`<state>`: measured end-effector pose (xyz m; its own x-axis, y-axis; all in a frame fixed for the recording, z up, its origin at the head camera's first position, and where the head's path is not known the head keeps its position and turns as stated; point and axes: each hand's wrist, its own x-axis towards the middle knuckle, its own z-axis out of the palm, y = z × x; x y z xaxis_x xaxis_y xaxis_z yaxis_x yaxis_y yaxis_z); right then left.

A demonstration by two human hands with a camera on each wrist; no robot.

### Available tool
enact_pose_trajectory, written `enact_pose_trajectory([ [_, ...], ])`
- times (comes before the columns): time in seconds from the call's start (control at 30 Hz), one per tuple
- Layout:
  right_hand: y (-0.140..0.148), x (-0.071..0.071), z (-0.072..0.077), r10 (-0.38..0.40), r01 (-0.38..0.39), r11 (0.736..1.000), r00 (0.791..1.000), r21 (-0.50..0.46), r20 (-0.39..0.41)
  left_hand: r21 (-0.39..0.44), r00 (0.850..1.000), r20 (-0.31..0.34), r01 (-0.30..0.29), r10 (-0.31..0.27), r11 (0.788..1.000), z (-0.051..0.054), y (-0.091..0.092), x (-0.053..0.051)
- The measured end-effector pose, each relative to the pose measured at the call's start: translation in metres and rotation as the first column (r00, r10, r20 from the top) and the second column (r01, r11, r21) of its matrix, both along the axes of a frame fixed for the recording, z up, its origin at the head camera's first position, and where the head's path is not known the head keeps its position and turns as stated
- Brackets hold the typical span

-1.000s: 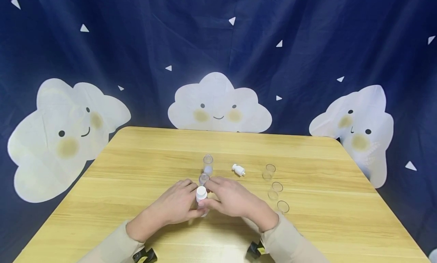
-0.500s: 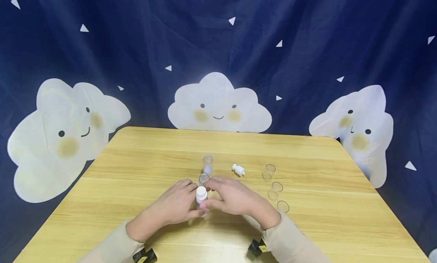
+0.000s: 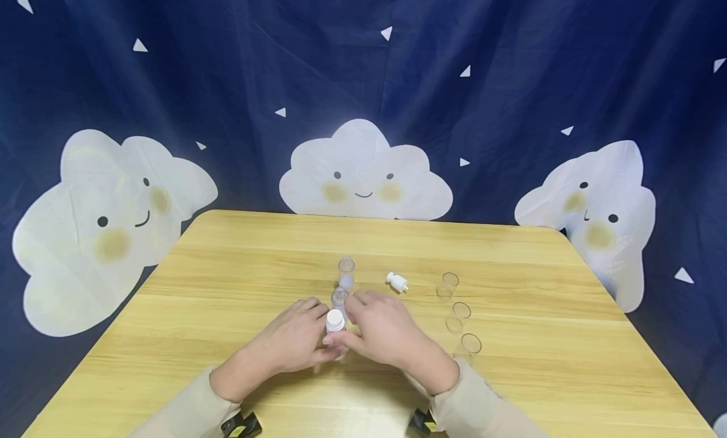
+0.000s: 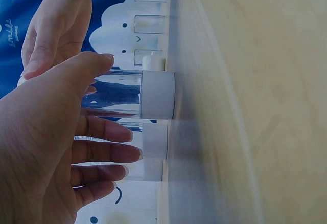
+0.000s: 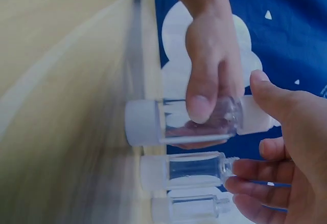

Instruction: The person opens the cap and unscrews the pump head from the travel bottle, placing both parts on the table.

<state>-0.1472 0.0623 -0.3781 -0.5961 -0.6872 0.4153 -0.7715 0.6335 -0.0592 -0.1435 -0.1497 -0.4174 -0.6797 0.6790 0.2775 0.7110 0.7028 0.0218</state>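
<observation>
My left hand [image 3: 295,337] grips a clear bottle [image 4: 116,93] with a white base, standing upright on the table, thumb and fingers round its body. A white pump top [image 3: 335,321] sits on that bottle's neck. My right hand [image 3: 386,327] pinches this pump top, thumb on the near side and fingers curled on the far side. Just beyond stand two more clear bottles with white bases, a nearer bottle [image 5: 194,169] and a farther bottle [image 3: 346,275]; both necks show no pump. The right fingers come close to the nearer one; contact cannot be told.
A loose white pump [image 3: 397,283] lies on its side to the right of the bottles. Farther right, a row of clear cylindrical caps stands on the wooden table [image 3: 272,248], among them the farthest cap [image 3: 445,293]. A dark blue cloud-print curtain [image 3: 363,59] hangs behind.
My right hand has shifted slightly, its thumb swinging left round the front of the pump top and its fingers curling in. The left hand and its bottle stay in place.
</observation>
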Motion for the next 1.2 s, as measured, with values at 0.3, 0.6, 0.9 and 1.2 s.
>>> enact_pose_trajectory([
  [0.3, -0.007, 0.004, -0.005, -0.012, 0.012, 1.0, 0.999, -0.005, -0.045, -0.026, 0.999, 0.032, -0.011, 0.012, 1.0, 0.002, -0.001, 0.0],
  [0.6, -0.006, 0.003, -0.005, 0.016, -0.016, 1.0, 1.0, 0.007, -0.026, -0.014, 1.0, 0.011, -0.014, 0.014, 1.0, 0.0, 0.0, 0.0],
  [0.9, 0.002, -0.001, 0.001, 0.067, -0.072, 0.997, 0.988, 0.036, 0.141, -0.009, 1.0, -0.026, 0.007, -0.007, 1.0, -0.001, 0.001, -0.001],
  [1.2, 0.008, -0.008, 0.004, 0.15, -0.157, 0.988, 0.959, 0.007, 0.241, -0.003, 1.0, -0.024, -0.004, 0.004, 1.0, -0.001, 0.001, 0.0],
])
